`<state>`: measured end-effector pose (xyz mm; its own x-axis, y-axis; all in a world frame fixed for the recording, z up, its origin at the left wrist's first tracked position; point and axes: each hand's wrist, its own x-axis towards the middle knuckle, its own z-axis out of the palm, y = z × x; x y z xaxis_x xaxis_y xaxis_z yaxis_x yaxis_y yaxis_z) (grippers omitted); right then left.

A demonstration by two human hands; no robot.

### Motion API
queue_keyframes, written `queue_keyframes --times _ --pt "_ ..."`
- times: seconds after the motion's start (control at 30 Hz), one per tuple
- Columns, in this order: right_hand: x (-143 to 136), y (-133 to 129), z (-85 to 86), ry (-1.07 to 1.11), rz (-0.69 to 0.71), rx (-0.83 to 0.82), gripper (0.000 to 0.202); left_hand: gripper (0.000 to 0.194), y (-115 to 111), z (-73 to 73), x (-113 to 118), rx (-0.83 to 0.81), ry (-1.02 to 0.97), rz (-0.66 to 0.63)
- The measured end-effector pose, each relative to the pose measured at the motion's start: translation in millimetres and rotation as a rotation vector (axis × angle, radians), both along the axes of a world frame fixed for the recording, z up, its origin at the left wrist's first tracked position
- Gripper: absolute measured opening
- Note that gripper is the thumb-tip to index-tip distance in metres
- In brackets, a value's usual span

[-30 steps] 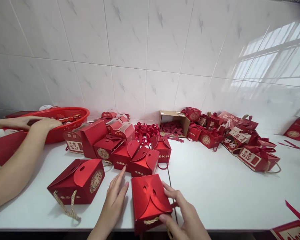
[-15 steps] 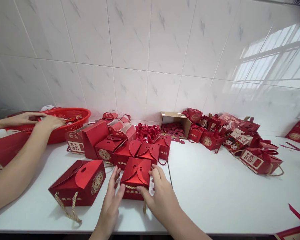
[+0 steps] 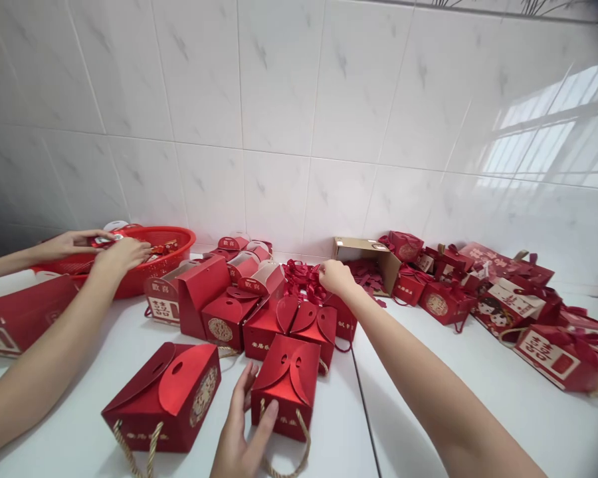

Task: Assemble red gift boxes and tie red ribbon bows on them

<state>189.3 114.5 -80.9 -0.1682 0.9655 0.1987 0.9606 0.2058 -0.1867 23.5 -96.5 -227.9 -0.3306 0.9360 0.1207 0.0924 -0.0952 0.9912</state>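
Note:
My left hand [image 3: 246, 425] steadies a small red gift box [image 3: 292, 375], its thumb on the front and its fingers along the left side. The box is closed by curved overlapping flaps, with a twisted gold cord handle [image 3: 303, 451] hanging in front. My right hand [image 3: 335, 275] is stretched far forward, its fingers curled in at a heap of red ribbons [image 3: 299, 279]; the fingertips are mostly hidden. To the left stands a larger red gift box [image 3: 162, 398] with the same flaps and a cord handle.
Several red boxes [image 3: 264, 328] stand behind. A brown carton [image 3: 391, 265] holds dark red pieces. Ribbon-tied boxes [image 3: 446, 302] are piled at right. At left, another person's hands [image 3: 122, 255] work over a red plastic basket [image 3: 179, 255], near an open box [image 3: 30, 312].
My right hand has left the gift box and reached forward to the ribbons. The box has turned slightly under my left hand, and its cord handle now hangs in front. The view has shifted.

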Motion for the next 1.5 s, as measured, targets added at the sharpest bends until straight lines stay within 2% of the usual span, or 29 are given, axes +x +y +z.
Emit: queue_keyframes --times 0.1,0.23,0.37,0.47,0.6,0.73,0.83,0.9,1.0,1.1,1.17,1.23,1.3,1.37,1.43,1.47,1.5 --pt "-15.8 29.5 -7.2 -0.074 -0.037 -0.124 0.033 0.069 2.8 -7.8 -0.7 0.029 0.035 0.041" --pt "-17.3 46.8 -17.1 -0.117 -0.084 -0.219 0.033 0.063 6.8 -18.7 -2.6 0.035 0.123 -0.007" --pt "1.7 54.7 -18.1 -0.112 -0.111 -0.236 0.033 0.063 7.8 -22.7 -2.8 0.018 0.233 -0.02" --pt "13.0 55.8 -17.0 -0.081 -0.063 -0.296 0.032 0.062 5.9 -21.2 -1.2 0.012 0.26 -0.019" --pt "9.7 56.3 -20.5 -0.007 -0.026 -0.412 0.031 0.061 3.0 -17.8 -0.3 0.008 0.296 -0.031" --pt "0.7 58.8 -26.4 0.165 -0.053 -0.455 0.032 0.061 2.8 -16.2 -1.3 -0.001 0.347 -0.02" --pt "3.5 59.2 -26.0 0.389 -0.057 -0.404 0.031 0.06 2.9 -15.1 -1.8 0.017 0.35 -0.011" --pt "11.0 58.0 -20.3 0.57 -0.049 -0.347 0.032 0.059 2.4 -13.7 -2.0 0.019 0.344 -0.014" --pt "29.0 53.0 -1.6 0.875 -0.01 -0.248 0.033 0.06 1.7 -10.9 -3.4 -0.009 0.321 -0.048" --pt "54.4 40.8 24.8 1.173 0.059 -0.11 0.03 0.062 2.4 -8.5 -6.2 -0.035 0.302 -0.144" --pt "74.9 26.7 42.2 1.342 0.101 -0.003 0.02 0.061 3.4 -7.8 -7.8 -0.03 0.286 -0.186" --pt "96.8 6.6 56.9 1.475 0.143 0.097 0.008 0.06 4.4 -8.3 -8.9 -0.027 0.271 -0.179" --pt "118.1 -20.5 67.1 1.572 0.185 0.185 0.012 0.06 5.3 -9.8 -9.4 -0.032 0.272 -0.17" --pt "136.1 -55.1 71.4 1.639 0.235 0.286 0.022 0.061 5.8 -11.4 -9.7 -0.035 0.274 -0.163" --pt "149.3 -95.4 67.5 1.666 0.33 0.488 0.029 0.062 5.9 -11.9 -9.6 -0.029 0.261 -0.167" --pt "154.2 -116.4 61.9 1.625 0.308 0.597 0.027 0.063 5.9 -11.6 -9.2 -0.026 0.249 -0.167" --pt "158.4 -137.1 53.6 1.571 0.23 0.721 0.022 0.064 5.7 -10.9 -8.7 -0.023 0.237 -0.165"
